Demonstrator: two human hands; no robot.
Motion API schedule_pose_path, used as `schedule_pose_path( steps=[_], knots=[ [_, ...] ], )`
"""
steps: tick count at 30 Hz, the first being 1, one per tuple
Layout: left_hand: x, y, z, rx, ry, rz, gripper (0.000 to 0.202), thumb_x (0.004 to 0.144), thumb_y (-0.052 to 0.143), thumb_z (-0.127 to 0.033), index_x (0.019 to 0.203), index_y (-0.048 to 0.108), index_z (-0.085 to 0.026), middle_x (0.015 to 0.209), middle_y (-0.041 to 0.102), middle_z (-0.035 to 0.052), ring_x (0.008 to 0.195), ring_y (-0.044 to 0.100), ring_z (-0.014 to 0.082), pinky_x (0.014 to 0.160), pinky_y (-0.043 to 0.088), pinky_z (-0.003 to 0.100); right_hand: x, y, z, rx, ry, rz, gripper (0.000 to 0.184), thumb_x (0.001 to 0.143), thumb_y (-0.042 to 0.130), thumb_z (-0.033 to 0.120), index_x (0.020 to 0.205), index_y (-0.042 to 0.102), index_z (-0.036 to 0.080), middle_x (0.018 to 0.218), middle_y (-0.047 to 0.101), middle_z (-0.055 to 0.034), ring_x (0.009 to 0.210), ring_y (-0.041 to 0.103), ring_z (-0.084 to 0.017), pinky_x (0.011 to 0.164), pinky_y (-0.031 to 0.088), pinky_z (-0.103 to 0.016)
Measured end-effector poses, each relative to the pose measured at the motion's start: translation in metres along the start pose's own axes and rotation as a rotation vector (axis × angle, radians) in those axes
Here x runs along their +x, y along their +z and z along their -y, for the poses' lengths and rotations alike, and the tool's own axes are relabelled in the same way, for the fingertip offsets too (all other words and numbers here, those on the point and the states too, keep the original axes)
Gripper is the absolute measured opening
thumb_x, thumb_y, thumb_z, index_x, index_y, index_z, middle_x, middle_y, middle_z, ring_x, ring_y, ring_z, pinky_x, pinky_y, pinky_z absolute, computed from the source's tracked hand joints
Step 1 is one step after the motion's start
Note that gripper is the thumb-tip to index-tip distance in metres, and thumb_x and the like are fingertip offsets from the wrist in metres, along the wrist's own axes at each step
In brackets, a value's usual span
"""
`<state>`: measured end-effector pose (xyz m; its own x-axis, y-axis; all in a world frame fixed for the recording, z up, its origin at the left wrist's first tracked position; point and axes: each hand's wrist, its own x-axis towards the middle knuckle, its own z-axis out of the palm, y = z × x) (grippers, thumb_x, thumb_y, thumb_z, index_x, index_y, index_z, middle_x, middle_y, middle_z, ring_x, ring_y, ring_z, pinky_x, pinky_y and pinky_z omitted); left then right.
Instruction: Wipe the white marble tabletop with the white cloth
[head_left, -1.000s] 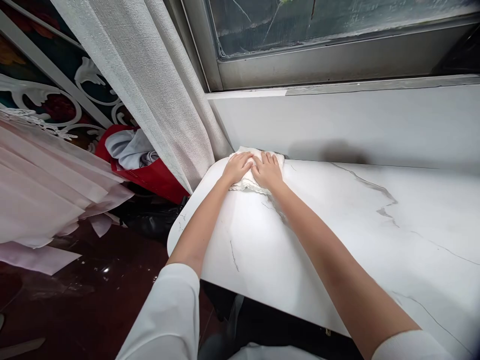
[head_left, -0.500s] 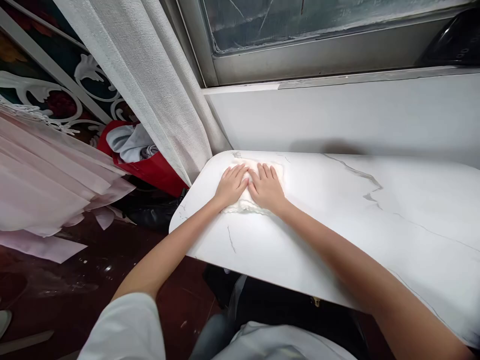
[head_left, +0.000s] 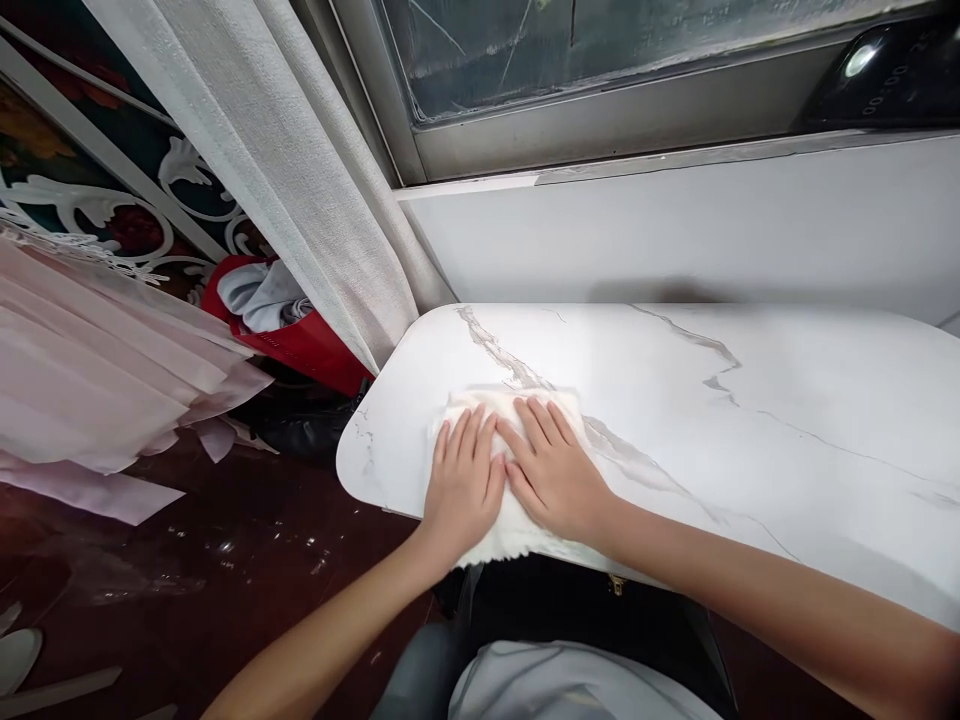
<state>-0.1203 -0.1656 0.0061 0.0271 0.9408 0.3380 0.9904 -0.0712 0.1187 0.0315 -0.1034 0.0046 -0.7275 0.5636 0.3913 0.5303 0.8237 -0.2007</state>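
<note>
cloth (head_left: pixel 507 404) at table (head_left: pixel 750 440) edge, hands flat

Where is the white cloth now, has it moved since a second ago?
Yes. The cloth slid from the far edge of the table, by the wall, to its near edge, toward the person.

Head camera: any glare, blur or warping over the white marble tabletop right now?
Head view: sharp, with no motion blur on the left hand, right hand or white towelling cloth; even soft daylight on the white grey-veined marble tabletop, no glare; small glints on the dark glossy floor; the grey window frame leans, a wide-angle warp.
</note>
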Motion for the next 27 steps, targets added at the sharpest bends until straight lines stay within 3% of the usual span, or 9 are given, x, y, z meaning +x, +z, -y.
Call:
schedule_pose_path(
  steps=[7, 12, 17, 22, 27],
  knots=[
    [-0.004, 0.003, -0.041, -0.067, 0.055, 0.067, 0.060, 0.096, 0.032, -0.028, 0.155, 0.021, -0.019, 0.155, 0.035, 0.0118, 0.147, 0.024, 0.0276, 0.121, 0.025, 0.056, -0.040, -0.021, -0.017, -0.006, 0.037, 0.052, 0.054, 0.097, 0.034, 0.031, 0.147, 0.042, 0.012, 0.157, 0.031, -0.0168, 0.147, 0.022, -0.032, 0.118, 0.027, -0.058],
    [0.020, 0.006, -0.045, -0.075, 0.133, 0.148, 0.055, 0.097, 0.031, -0.028, 0.150, 0.033, -0.019, 0.155, 0.036, 0.0113, 0.148, 0.022, 0.0264, 0.122, 0.020, 0.053, -0.039, -0.022, -0.031, -0.048, 0.087, 0.055, 0.054, 0.097, 0.032, 0.033, 0.144, 0.045, 0.009, 0.154, 0.037, -0.0180, 0.146, 0.026, -0.032, 0.118, 0.026, -0.058],
    [0.065, 0.021, -0.044, -0.090, 0.144, 0.169, 0.049, 0.097, 0.031, -0.026, 0.143, 0.043, -0.014, 0.154, 0.039, 0.0139, 0.147, 0.026, 0.0275, 0.122, 0.017, 0.051, -0.018, -0.017, -0.062, -0.111, 0.151, 0.054, 0.055, 0.097, 0.029, 0.032, 0.142, 0.046, 0.005, 0.152, 0.040, -0.0190, 0.144, 0.031, -0.033, 0.118, 0.024, -0.055],
    [0.128, 0.044, -0.041, -0.098, 0.129, 0.146, 0.045, 0.096, 0.034, -0.024, 0.139, 0.046, -0.018, 0.152, 0.042, 0.0102, 0.145, 0.031, 0.0242, 0.122, 0.017, 0.047, 0.018, -0.011, -0.109, -0.163, 0.241, 0.050, 0.053, 0.096, 0.028, 0.029, 0.141, 0.047, 0.009, 0.152, 0.042, -0.0165, 0.142, 0.033, -0.031, 0.117, 0.023, -0.051],
    [0.189, 0.066, -0.032, -0.143, 0.132, 0.142, 0.046, 0.096, 0.036, -0.024, 0.140, 0.045, -0.017, 0.152, 0.043, 0.0083, 0.144, 0.032, 0.0206, 0.122, 0.016, 0.042, 0.059, -0.008, -0.151, -0.172, 0.355, 0.126, 0.056, 0.097, 0.026, 0.028, 0.147, 0.037, 0.007, 0.156, 0.033, -0.0179, 0.146, 0.026, -0.029, 0.119, 0.018, -0.049]
  ],
)
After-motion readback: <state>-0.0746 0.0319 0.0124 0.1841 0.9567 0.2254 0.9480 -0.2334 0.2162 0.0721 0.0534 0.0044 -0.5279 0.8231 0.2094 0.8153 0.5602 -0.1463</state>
